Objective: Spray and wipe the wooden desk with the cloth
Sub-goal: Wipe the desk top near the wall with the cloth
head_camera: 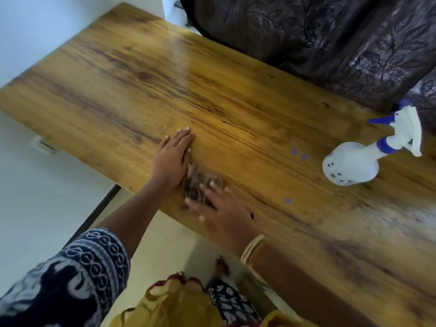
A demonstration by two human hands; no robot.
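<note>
At centre frame on the wooden counter (118,74), the left hand (173,156) lies flat with fingers straight, the brown patterned cloth (200,182) touching its right edge and pressed under the blurred, spread fingers of the right hand (221,213), while the spray bottle (368,154) lies tipped well apart at right.

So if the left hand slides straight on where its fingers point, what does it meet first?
Probably nothing: the left hand points up and right across bare wooden desk toward the dark curtain behind it. The spray bottle stands well off that line.
</note>
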